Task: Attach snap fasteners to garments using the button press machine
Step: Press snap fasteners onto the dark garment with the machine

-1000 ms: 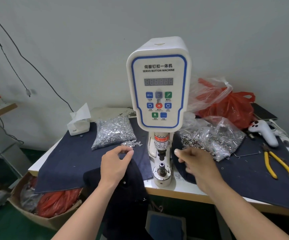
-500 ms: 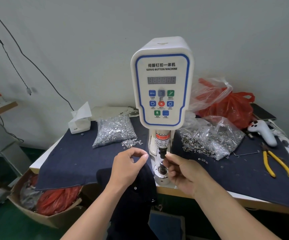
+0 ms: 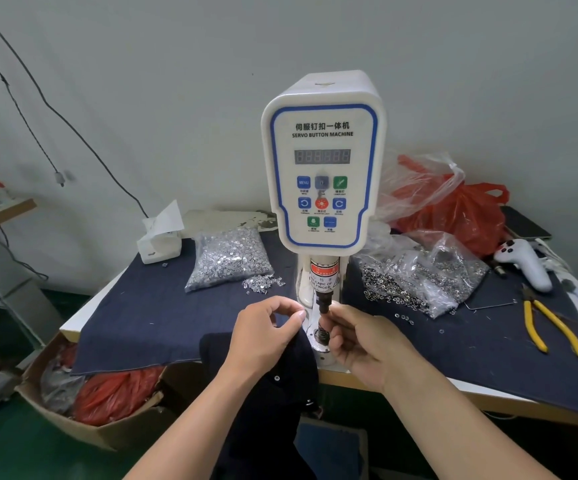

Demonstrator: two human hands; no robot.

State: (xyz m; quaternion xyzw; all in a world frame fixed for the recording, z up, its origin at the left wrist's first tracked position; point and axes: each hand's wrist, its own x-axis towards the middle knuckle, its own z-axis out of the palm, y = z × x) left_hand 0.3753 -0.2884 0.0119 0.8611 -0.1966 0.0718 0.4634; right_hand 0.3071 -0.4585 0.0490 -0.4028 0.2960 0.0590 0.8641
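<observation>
While the right hand (image 3: pixel 363 344) pinches something too small to make out under the button machine's (image 3: pixel 322 168) black punch at frame centre, the left hand (image 3: pixel 263 337) pinches thumb to forefinger over the dark garment (image 3: pixel 263 403), whose lower part is cut off by the bottom edge.

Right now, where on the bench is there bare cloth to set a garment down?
Free: the navy cloth between the tissue box, the left snap bag and the table's front edge. A smaller patch lies between the spilled rings and the yellow pliers. Crowded: the right rear, and the die where both hands work.
</observation>
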